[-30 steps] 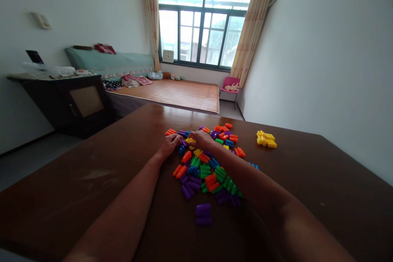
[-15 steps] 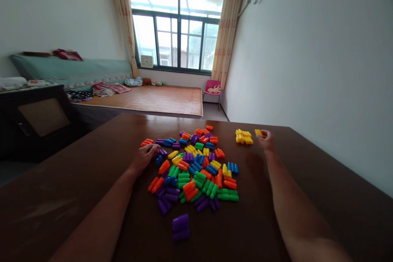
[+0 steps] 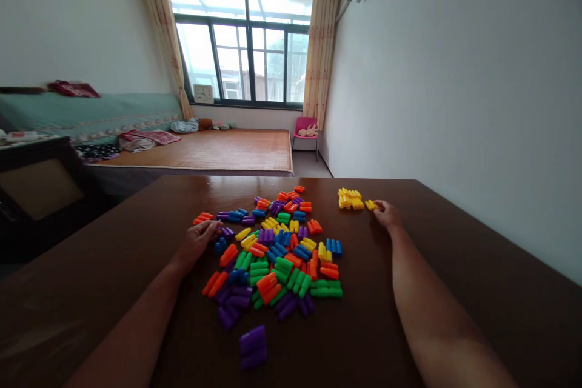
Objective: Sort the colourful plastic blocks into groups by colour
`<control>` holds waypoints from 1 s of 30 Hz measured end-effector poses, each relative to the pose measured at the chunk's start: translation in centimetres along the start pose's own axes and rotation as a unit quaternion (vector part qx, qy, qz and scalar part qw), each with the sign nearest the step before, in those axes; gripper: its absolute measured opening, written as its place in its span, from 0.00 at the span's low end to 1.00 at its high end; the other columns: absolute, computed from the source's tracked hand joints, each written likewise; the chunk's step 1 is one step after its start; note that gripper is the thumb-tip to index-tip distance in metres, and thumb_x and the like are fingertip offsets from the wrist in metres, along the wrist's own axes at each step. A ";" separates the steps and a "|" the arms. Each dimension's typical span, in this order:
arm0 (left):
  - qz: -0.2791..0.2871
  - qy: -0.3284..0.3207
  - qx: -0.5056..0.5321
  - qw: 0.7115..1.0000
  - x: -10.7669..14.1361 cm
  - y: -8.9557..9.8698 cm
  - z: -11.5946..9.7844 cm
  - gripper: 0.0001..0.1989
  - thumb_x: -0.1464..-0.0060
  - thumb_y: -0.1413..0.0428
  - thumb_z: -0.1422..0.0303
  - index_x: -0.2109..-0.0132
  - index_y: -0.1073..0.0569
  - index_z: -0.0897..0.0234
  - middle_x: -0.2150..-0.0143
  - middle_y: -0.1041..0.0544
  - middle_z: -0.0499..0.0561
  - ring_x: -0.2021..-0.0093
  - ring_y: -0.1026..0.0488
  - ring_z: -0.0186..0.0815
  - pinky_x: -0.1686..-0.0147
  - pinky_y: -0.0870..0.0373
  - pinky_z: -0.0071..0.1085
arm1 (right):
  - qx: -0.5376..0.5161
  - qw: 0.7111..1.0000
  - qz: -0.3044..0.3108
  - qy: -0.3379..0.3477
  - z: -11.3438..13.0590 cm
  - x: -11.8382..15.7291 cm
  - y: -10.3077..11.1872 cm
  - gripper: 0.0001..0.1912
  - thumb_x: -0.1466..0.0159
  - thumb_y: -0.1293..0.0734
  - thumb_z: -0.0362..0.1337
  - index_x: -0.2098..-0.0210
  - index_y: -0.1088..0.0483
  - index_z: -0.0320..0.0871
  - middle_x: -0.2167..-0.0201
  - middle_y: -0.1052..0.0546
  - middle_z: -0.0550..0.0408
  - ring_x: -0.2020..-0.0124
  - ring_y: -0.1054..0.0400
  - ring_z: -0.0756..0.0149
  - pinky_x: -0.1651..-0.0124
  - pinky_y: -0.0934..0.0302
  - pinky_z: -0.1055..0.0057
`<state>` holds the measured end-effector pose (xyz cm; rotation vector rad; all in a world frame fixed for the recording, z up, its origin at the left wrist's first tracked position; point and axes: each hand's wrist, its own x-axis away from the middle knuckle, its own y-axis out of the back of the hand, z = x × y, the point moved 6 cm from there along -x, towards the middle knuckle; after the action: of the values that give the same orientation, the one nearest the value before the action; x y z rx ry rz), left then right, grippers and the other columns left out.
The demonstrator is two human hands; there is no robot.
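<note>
My right hand (image 3: 386,214) pinches a yellow plastic block (image 3: 370,205) low at the table surface, just right of a small group of yellow blocks (image 3: 350,198). My left hand (image 3: 199,240) rests at the left side of a loose, mixed pile. Its fingers point right, loosely stretched, with the tips beside a purple block (image 3: 227,233). Just beyond those fingers lies an orange block (image 3: 203,218), and a blue block (image 3: 220,246) sits below the fingertips. The pile also holds green blocks (image 3: 299,282). Whether the left fingertips touch the purple block is unclear.
The blocks lie on a dark brown table (image 3: 364,315). A separate purple block (image 3: 253,347) sits near me. Beyond the table stand a bed (image 3: 227,148), a pink chair (image 3: 305,127) and, at left, a dark cabinet (image 3: 40,176).
My right hand has lowered the yellow block to the table beside the yellow group. My left hand stays by the pile. The whole view has shifted, so everything appears further left.
</note>
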<state>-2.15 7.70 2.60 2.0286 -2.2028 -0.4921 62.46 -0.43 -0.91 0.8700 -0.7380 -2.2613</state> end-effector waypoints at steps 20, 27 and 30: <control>0.003 -0.018 0.016 1.000 0.3 -0.5 -0.4 0.24 0.52 0.43 0.48 0.61 0.22 0.65 0.68 0.23 0.51 0.67 0.26 0.37 0.64 0.29 0.33 | -0.062 0.872 0.404 0.269 25.1 11.5 -2.4 0.12 0.43 0.34 0.45 0.67 0.24 0.44 0.71 0.22 0.55 0.70 0.30 0.65 0.65 0.37 0.71; 0.004 -0.025 0.012 1.000 0.4 -0.6 -0.4 0.24 0.51 0.44 0.48 0.61 0.23 0.66 0.69 0.24 0.51 0.68 0.27 0.36 0.65 0.30 0.33 | 0.069 0.830 0.476 0.282 26.4 15.0 -3.5 0.15 0.57 0.23 0.47 0.75 0.25 0.46 0.76 0.24 0.59 0.75 0.33 0.68 0.73 0.44 0.75; 0.006 -0.024 0.009 1.000 0.4 -0.6 -0.4 0.23 0.50 0.45 0.49 0.60 0.23 0.65 0.68 0.23 0.51 0.68 0.27 0.37 0.64 0.29 0.33 | 0.027 0.833 0.476 0.279 26.6 15.2 -4.2 0.18 0.57 0.23 0.48 0.69 0.24 0.47 0.72 0.23 0.59 0.72 0.31 0.68 0.72 0.42 0.75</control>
<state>-1.52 7.20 2.74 2.0329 -2.2529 -0.5269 32.62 -0.79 7.07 0.8530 -0.7210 -1.0333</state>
